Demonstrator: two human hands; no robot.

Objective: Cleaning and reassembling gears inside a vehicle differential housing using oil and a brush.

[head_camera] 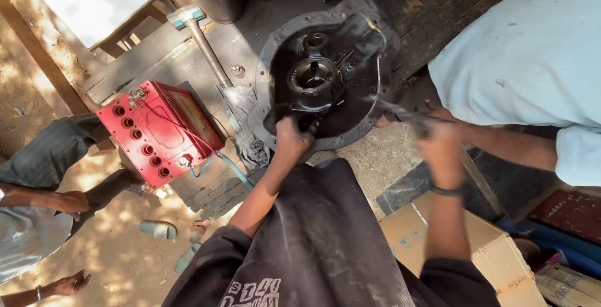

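Observation:
A round, greasy black metal housing point(275, 62) with a bearing hub point(311, 76) in its middle lies on a dark wooden bench. My left hand point(292, 139) grips the housing's near rim. My right hand point(440, 146), blurred by motion, holds a long thin metal tool point(391, 110) whose tip points toward the housing's right edge. A dark band sits on my right wrist.
A red battery point(158, 133) with blue wires sits at the bench's left end. A hammer point(201, 36) lies beside the housing, near a dark rag point(250, 147). A person in a light shirt point(532, 62) leans in at right. Another person sits at left. Cardboard box point(488, 250) below.

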